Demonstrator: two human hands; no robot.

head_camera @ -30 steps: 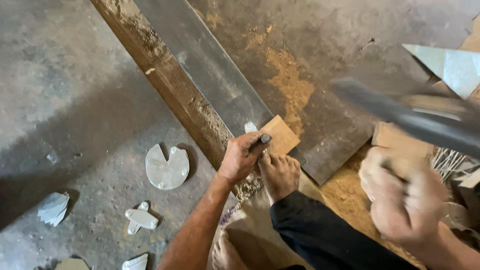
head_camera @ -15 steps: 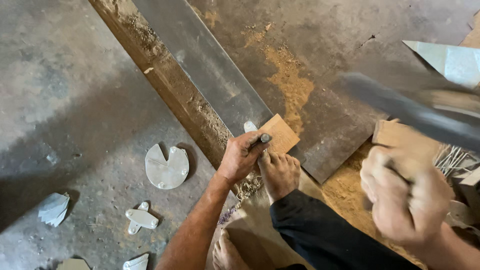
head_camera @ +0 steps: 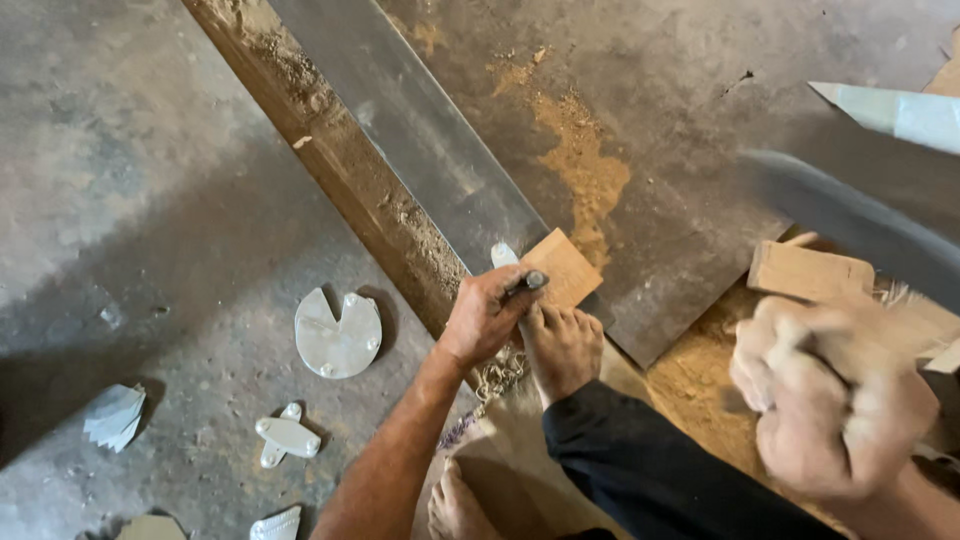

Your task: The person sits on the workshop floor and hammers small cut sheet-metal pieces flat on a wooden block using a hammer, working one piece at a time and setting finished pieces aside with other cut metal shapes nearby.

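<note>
Small square wood block (head_camera: 562,268) lies on the edge of a dark metal plate (head_camera: 660,180), beside a long steel bar (head_camera: 420,130) that runs diagonally across the concrete floor (head_camera: 120,180). Left hand (head_camera: 487,318) closed around a short metal punch (head_camera: 527,283), its tip set against the block's near corner. A bare foot (head_camera: 560,345) presses just beside that hand, toes touching the block's edge; dark trouser leg (head_camera: 650,470) behind it. Right hand (head_camera: 835,400) blurred, fist clenched on a handle; the dark hammer (head_camera: 850,225) above it is smeared by motion. Second wood block (head_camera: 810,272) near the right hand. Sawdust (head_camera: 585,170) on the plate. Metal cutouts on the floor to the left: round notched disc (head_camera: 337,333), small cross-shaped piece (head_camera: 287,437).
</note>
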